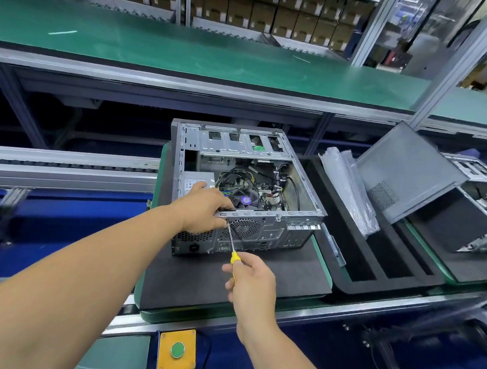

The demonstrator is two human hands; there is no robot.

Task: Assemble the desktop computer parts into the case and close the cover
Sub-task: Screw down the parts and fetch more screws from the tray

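Case: open desktop computer case (pixel 245 190) lies on its side, cover off, on a dark foam pad (pixel 231 279), rear panel toward the near edge of the pad.
Right grip: right hand (pixel 252 280) is wrapped round the yellow handle of a screwdriver (pixel 231 245); the thin steel shaft slants up to the case's rear panel, tip at the top rim just left of the round fan grille (pixel 244 229).
Left grip: left hand (pixel 204 207) grasps the rear top rim of the case, thumb on the outside by the screwdriver tip, fingers curled over the edge; whether it pinches a screw, I cannot tell.
Step in hand: likely driving a screw at the rear panel, near the power supply (pixel 198 180) corner; parts look fitted, cover not yet on.
Next move calls for: tip seated square in the screw head, the case steadied against the push, then fetching the cover.
Cover: perforated grey metal side panel (pixel 406 176) leans tilted on another case at the right, well apart.
Materials: bare stamped sheet steel, slotted and punched; black honeycomb vents; bundled black cables; a round CPU fan (pixel 245 200) with a purple hub.
Around: clear plastic bags (pixel 346 187) in a black foam tray beside the pad's right edge; green button (pixel 177 350) on a yellow plate below the near edge.
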